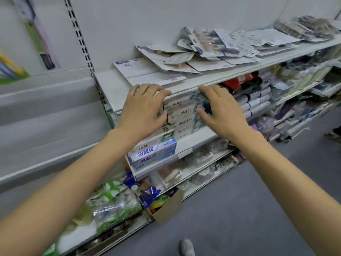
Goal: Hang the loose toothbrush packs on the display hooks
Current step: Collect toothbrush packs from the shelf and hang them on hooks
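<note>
hands on the toothpaste, packs left waiting

both hands are at a stack of toothpaste boxes [184, 115] on the shelf below the packs. the left hand [144, 106] curls its fingers over the stack's left end and the right hand [219, 109] clasps the right end — each seems to be grasping the boxes, though the fingertips are partly hidden

the loose toothbrush packs [199, 52] lie in a heap on the top shelf [110, 85], just above and beyond the hands, reaching away past the right hand. none is held. they lie flat and overlapping; most seem to run their long axis along the shelf or slanted across it, with no common direction

likely risk — reaching up into that slack pile could slide neighbouring packs off the shelf edge, since they overlap and sit close to it
</note>
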